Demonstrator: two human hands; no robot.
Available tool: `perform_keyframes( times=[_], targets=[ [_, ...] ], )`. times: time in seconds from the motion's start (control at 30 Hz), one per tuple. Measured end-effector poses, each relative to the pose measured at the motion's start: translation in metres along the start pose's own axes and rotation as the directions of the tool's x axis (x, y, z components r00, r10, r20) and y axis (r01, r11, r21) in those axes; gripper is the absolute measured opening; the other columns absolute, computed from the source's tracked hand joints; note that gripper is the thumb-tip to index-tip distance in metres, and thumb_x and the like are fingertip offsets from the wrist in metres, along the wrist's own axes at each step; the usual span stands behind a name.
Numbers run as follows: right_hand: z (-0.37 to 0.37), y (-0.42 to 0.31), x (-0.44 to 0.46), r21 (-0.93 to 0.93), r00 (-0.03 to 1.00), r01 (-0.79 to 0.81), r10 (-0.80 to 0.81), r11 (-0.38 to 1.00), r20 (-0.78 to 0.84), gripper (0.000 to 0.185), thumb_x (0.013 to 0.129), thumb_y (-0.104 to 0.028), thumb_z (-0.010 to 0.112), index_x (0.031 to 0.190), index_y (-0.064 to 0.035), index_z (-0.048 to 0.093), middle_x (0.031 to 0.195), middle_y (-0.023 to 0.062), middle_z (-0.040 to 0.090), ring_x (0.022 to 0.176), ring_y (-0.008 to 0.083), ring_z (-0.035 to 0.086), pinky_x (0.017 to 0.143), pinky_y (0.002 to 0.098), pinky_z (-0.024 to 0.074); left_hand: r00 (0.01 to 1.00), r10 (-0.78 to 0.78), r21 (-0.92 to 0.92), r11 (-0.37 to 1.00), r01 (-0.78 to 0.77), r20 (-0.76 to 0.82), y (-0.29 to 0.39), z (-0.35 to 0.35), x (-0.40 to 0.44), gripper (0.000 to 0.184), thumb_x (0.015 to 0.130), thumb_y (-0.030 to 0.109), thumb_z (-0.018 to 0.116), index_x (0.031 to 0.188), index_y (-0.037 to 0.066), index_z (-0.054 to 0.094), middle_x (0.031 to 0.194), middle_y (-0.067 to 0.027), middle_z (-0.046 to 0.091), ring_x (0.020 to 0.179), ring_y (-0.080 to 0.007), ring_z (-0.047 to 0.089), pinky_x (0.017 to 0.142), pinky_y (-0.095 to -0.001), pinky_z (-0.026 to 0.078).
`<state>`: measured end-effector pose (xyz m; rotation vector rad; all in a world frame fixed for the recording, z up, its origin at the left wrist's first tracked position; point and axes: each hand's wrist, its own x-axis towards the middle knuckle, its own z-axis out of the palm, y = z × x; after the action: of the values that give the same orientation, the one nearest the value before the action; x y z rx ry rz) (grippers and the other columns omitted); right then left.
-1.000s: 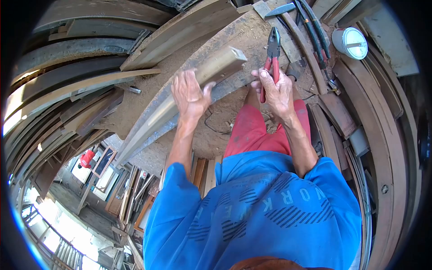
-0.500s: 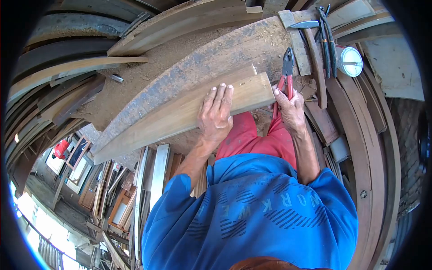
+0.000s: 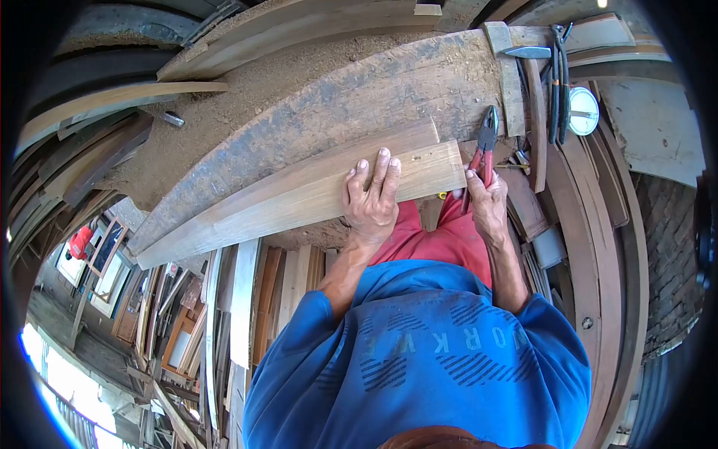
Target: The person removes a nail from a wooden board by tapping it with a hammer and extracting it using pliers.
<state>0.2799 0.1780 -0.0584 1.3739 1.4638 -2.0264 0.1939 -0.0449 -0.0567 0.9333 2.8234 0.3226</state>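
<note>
My left hand [image 3: 372, 200] lies flat on a long pale wooden board [image 3: 284, 200], fingers stretched out and pressing near its right end. The board rests along a wide, worn workbench plank [image 3: 321, 112], with another wooden piece [image 3: 407, 138] just behind it. My right hand [image 3: 488, 206] is wrapped round the red handles of a pair of pliers [image 3: 486, 142], beside the board's end. The pliers' dark jaws point away from me and look closed, with nothing visible between them.
A hammer [image 3: 535, 112] and black-handled pincers [image 3: 558, 86] lie at the far right beside a white-lidded can [image 3: 583, 111]. Curved planks [image 3: 598, 262] run down the right side. Sawdust [image 3: 217, 112] covers the left surface, and stacked timber [image 3: 217, 322] stands lower left.
The view has shifted a little, so the board, hands and pliers appear slightly lower and farther right. The pliers' handles look somewhat closer together. My left hand stays on the board.
</note>
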Motion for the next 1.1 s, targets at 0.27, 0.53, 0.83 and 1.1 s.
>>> perform_keyframes(
  times=[0.27,0.53,0.83,1.1],
  targets=[
    [0.002,-0.006,0.001,-0.057,1.000,-0.005,0.005,0.998,-0.008,0.025,0.110,-0.024,0.062,0.117,-0.0002,0.067,0.085,0.0021,0.068,0.071,0.0093,0.067,0.064,0.0268,0.0537,1.000,-0.008,0.005,1.000,0.008,0.014,0.000,0.000,0.000,0.047,0.093,0.009,0.064,0.139,0.019,0.070,0.145,-0.0019,0.071,0.126,-0.0336,0.058,0.107,-0.0458,0.050],
    [0.016,-0.048,-0.034,0.021,0.991,0.117,-0.115,0.993,-0.067,0.033,0.113,-0.027,0.055,0.127,0.0027,0.058,0.098,0.0112,0.075,0.069,0.0119,0.070,0.062,0.0271,0.0568,0.959,0.083,-0.234,0.972,-0.018,0.270,-0.027,-0.073,0.070,0.073,0.069,0.004,0.081,0.140,0.012,0.065,0.131,-0.0131,0.075,0.113,-0.0409,0.067,0.099,-0.0475,0.055],
    [0.039,-0.021,-0.079,0.312,0.983,0.085,-0.130,0.946,0.128,0.021,0.111,-0.017,0.054,0.125,-0.0028,0.047,0.110,0.0202,0.075,0.076,0.0192,0.076,0.066,0.0310,0.0626,0.942,0.030,-0.068,0.998,-0.008,0.333,-0.062,-0.085,0.141,0.061,0.074,0.035,0.095,0.119,0.011,0.062,0.091,-0.0212,0.077,0.088,-0.0451,0.076,0.075,-0.0556,0.059],
    [0.030,0.028,-0.055,0.590,0.849,-0.218,-0.147,0.777,0.508,0.033,0.101,-0.002,0.057,0.133,-0.0019,0.057,0.140,0.0207,0.062,0.114,0.0276,0.075,0.098,0.0413,0.0624,0.928,-0.113,0.141,0.988,0.066,0.354,-0.048,-0.088,0.161,0.077,0.072,0.055,0.094,0.127,0.012,0.063,0.098,-0.0225,0.079,0.096,-0.0452,0.077,0.085,-0.0549,0.061]
  ],
)
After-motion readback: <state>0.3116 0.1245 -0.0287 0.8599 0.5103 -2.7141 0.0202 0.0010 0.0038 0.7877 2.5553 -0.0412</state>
